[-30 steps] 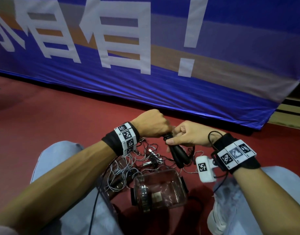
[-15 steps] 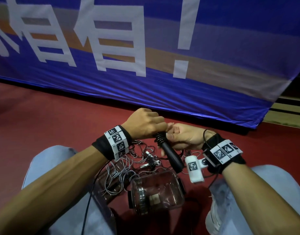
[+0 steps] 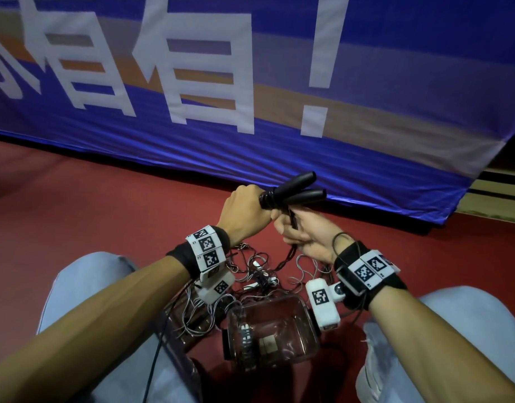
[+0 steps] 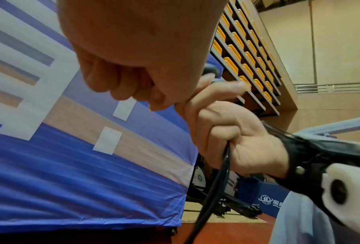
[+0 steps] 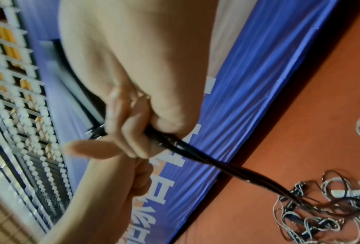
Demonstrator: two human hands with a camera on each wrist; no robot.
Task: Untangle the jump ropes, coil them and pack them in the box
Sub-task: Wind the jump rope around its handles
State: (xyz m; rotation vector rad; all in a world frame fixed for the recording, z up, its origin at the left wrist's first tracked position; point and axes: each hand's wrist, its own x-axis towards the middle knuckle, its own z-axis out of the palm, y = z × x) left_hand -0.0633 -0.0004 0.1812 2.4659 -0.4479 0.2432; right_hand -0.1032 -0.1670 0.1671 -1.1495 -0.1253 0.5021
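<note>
Two black jump rope handles (image 3: 294, 190) stick out up and to the right, side by side, from my left hand (image 3: 246, 210), which grips their ribbed ends in a fist. Just below it, my right hand (image 3: 304, 235) grips the doubled black rope (image 3: 288, 255), which runs down into a tangle of grey and black ropes (image 3: 250, 282) on the floor. In the left wrist view the right hand (image 4: 227, 132) is curled round the rope (image 4: 216, 181). The right wrist view shows the rope (image 5: 195, 156) leading to the tangle (image 5: 321, 214). A clear plastic box (image 3: 305, 312) stands open between my knees.
A blue banner (image 3: 250, 146) hangs just beyond the hands, above the red floor (image 3: 90, 205). My knees in light jeans (image 3: 84, 289) flank the box and the tangle. Tiered yellow seats (image 4: 243, 54) stand behind the banner.
Both hands have risen. The handle that hung down to the right now points up and right, with a second handle beside it in the left hand. The right hand has shifted onto the rope.
</note>
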